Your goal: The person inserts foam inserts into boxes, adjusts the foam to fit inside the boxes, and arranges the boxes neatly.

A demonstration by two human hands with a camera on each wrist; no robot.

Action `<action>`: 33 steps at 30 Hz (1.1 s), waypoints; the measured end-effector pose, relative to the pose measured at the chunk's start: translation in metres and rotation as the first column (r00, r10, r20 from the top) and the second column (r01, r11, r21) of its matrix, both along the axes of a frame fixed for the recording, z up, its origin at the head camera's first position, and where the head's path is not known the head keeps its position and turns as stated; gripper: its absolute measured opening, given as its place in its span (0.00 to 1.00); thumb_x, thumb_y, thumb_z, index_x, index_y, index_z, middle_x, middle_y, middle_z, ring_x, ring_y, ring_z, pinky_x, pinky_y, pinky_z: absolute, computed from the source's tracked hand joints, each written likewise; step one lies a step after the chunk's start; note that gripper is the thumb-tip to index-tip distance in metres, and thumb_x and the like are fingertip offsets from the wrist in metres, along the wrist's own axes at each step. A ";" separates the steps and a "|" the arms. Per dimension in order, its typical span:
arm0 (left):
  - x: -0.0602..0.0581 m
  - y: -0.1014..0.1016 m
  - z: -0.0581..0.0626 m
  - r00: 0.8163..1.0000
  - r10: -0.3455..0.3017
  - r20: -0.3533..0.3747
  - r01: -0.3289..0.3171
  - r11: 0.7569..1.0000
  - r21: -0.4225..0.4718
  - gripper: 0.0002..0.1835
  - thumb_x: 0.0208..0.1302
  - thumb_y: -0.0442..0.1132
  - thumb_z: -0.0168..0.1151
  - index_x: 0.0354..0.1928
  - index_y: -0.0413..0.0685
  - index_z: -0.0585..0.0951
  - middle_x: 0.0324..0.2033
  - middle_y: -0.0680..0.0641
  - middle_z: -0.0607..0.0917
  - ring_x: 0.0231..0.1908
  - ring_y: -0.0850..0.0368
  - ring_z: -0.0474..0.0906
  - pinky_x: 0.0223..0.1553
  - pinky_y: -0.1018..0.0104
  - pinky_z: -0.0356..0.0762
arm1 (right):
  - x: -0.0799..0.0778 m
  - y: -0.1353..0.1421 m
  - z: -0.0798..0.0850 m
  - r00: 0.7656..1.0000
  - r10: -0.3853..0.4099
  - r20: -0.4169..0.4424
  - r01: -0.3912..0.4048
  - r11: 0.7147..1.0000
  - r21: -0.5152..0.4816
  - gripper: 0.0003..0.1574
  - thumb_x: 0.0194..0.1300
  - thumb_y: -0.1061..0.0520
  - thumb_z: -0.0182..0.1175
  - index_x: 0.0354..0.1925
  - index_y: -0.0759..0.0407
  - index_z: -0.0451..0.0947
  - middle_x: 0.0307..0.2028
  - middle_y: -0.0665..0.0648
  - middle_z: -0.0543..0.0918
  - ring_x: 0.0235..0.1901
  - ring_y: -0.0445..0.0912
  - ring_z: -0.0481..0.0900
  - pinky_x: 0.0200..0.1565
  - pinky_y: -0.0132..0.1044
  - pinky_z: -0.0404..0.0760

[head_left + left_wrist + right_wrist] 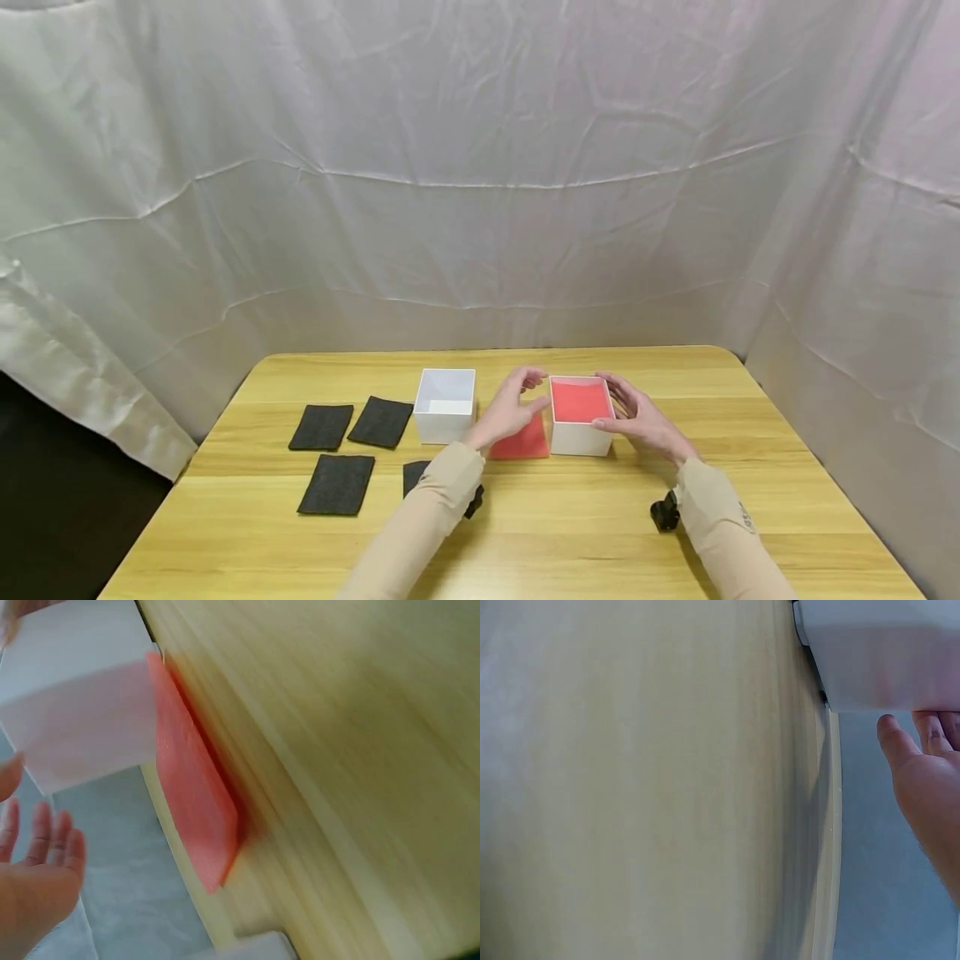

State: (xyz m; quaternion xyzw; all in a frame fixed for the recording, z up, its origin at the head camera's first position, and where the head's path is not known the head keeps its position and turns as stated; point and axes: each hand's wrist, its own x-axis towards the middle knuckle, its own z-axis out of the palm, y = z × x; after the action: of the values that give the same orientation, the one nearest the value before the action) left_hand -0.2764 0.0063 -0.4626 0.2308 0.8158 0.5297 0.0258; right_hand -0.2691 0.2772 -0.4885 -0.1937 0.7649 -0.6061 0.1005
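Observation:
A white box (581, 438) stands at the right with a red square of cloth or foam (581, 402) lying inside it. My right hand (643, 427) is at the box's right side, thumb near the front corner and fingers toward the back, their tips right at the box wall. To the left of the box, my left hand (510, 410) hovers with loosely bent fingers and nothing between them. Under it, another red square (196, 787) lies flat on the table, partly hidden by that hand in the head view.
A second white box (444, 427) stands left of the red square, its inside visible. Black squares (336, 485) lie spread on the left of the wooden table (570, 542), one partly covered by my left sleeve. Grey curtains (480, 250) surround the table.

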 end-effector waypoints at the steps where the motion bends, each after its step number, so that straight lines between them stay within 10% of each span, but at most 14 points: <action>1: 0.001 -0.002 -0.001 1.000 0.002 0.025 -0.002 1.000 -0.011 0.22 0.71 0.33 0.60 0.64 0.40 0.72 0.59 0.38 0.77 0.63 0.41 0.72 0.70 0.48 0.68 | 0.000 0.000 0.000 1.000 0.000 -0.002 0.000 1.000 0.000 0.57 0.63 0.62 0.67 0.79 0.65 0.44 0.79 0.70 0.47 0.79 0.67 0.41 0.63 0.12 0.61; 14: 0.002 -0.021 -0.016 0.997 -0.064 0.037 0.073 0.954 -0.291 0.27 0.62 0.26 0.64 0.63 0.39 0.69 0.64 0.37 0.72 0.66 0.40 0.71 0.70 0.48 0.69 | 0.000 0.000 0.000 1.000 -0.007 -0.008 0.007 1.000 0.006 0.58 0.63 0.61 0.68 0.79 0.65 0.44 0.79 0.69 0.46 0.79 0.67 0.40 0.64 0.13 0.60; 33: 0.004 -0.024 -0.018 0.989 -0.077 0.126 0.116 0.933 -0.342 0.34 0.52 0.22 0.70 0.62 0.36 0.69 0.61 0.38 0.77 0.60 0.43 0.72 0.68 0.51 0.69 | 0.000 0.001 -0.002 1.000 0.017 0.003 -0.017 1.000 -0.022 0.57 0.63 0.62 0.67 0.79 0.65 0.43 0.80 0.70 0.45 0.79 0.67 0.39 0.61 0.10 0.60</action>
State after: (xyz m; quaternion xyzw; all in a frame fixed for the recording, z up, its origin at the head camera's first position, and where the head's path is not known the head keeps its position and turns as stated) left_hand -0.2729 -0.0174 -0.4806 0.2328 0.8816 0.3870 0.1374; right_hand -0.2693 0.2781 -0.4905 -0.2001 0.7563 -0.6141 0.1048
